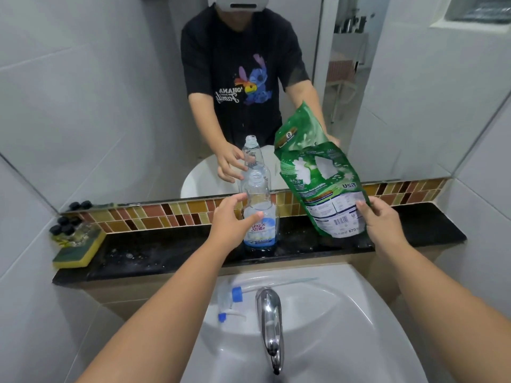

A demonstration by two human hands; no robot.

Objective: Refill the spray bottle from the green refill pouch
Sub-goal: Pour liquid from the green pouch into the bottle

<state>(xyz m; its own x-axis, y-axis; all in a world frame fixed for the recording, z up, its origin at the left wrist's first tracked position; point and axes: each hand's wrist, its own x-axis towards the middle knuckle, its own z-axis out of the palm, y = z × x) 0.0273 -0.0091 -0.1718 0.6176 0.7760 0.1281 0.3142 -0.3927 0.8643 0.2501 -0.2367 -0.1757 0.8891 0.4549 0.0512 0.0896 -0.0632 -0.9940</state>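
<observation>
A clear spray bottle (260, 214) with a blue label stands upright and uncapped on the black stone ledge (166, 252), a little blue liquid at its bottom. My left hand (233, 219) curls around its left side, thumb and fingers apart, touching or nearly touching it. My right hand (383, 219) grips the lower right corner of the green refill pouch (323, 186), which is lifted and tilted to the right of the bottle's neck. The trigger spray head (231, 302) with its blue collar and dip tube lies on the sink rim.
A chrome tap (271, 322) rises over the white sink (345, 327) below the ledge. A yellow-green sponge (80, 248) with small black-capped bottles (66, 225) sits at the ledge's left end. The mirror (110, 106) behind shows a person and the same objects.
</observation>
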